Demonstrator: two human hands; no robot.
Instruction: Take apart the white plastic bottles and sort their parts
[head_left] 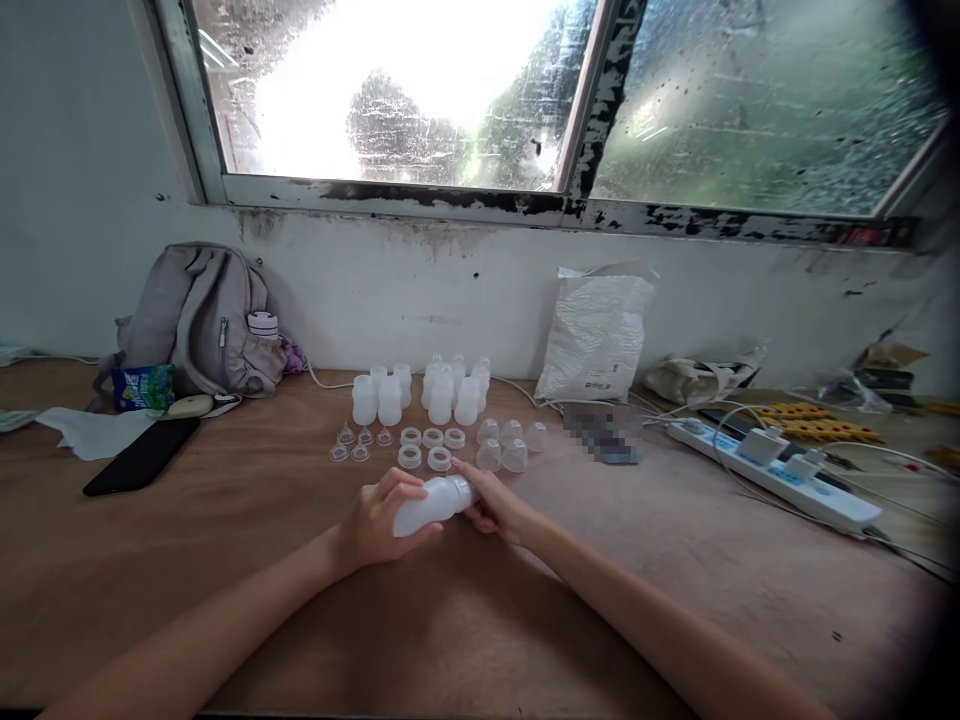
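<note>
A translucent white baby bottle (426, 508) lies tilted between my hands, just above the table. My left hand (377, 518) wraps round its body. At the bottle's top end, the fingers of my right hand (496, 503) grip a clear cap or collar, partly hidden by them. Beyond my hands stand several bottle bodies (389, 402) and, beside them, several bottles with tops fitted (441, 400). Closer to me lie silicone nipples (361, 450), white collar rings (410, 456) and clear dome caps (514, 457), each kind in its own group.
On the left are a grey backpack (202, 310), a black phone (141, 457), a tissue (94, 432) and a green-blue packet (142, 386). A white plastic bag (596, 335) leans on the wall. At right a power strip (772, 475) trails cables.
</note>
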